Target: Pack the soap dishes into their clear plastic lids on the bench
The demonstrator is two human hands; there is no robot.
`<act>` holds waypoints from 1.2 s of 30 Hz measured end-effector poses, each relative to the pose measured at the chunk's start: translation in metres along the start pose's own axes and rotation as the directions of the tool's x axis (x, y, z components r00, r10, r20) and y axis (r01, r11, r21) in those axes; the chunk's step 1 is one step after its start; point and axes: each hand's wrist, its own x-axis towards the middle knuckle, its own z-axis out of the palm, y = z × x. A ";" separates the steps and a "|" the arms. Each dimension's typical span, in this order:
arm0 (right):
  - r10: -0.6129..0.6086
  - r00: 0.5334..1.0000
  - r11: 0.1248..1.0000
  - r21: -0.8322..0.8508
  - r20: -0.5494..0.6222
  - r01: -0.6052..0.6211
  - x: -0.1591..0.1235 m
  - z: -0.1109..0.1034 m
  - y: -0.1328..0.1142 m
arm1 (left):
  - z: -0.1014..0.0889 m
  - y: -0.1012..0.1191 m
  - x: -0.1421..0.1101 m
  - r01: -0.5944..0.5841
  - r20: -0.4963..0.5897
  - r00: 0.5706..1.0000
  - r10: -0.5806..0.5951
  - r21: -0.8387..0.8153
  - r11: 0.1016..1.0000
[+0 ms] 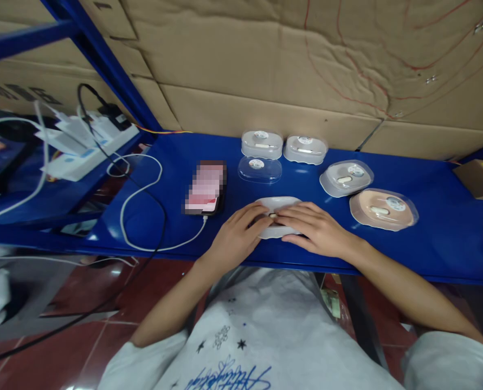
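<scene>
The pale box (277, 233) sits at the near edge of the blue table (367, 252), its small cream piece (272, 215) at centre. The left hand (237, 235) is half curled over one end; the right hand (316, 227) is flatter, thumb apart. Whether either grips cannot be told. Step in hand, as judged: two-handed fingertip work about the piece. The next move appears to call for a steady box and light pressure. A clear lid (259, 170) lies behind.
</scene>
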 end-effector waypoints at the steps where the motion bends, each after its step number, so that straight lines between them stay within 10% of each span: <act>1: 0.008 1.000 1.000 -0.019 -0.004 -0.008 0.000 0.001 0.001 | 0.000 0.000 0.001 0.009 0.024 1.000 -0.009 -0.021 1.000; 9: 0.230 0.968 0.966 -0.147 0.099 -0.214 -0.006 -0.007 0.016 | -0.002 0.003 0.004 0.045 0.066 0.997 -0.044 -0.023 0.999; 18: 0.597 0.801 0.730 -0.388 -0.038 -0.562 -0.013 -0.010 0.030 | -0.001 0.001 0.001 0.082 0.126 0.989 -0.082 0.002 0.997; 26: 0.629 0.768 0.627 -0.506 -0.121 -0.593 -0.022 -0.002 0.042 | -0.003 0.005 0.008 0.146 0.204 0.964 -0.168 0.115 0.983; 36: 0.612 0.787 0.680 -0.452 -0.083 -0.577 -0.014 -0.004 0.036 | -0.002 -0.022 0.063 0.250 0.434 0.815 -0.384 0.335 0.908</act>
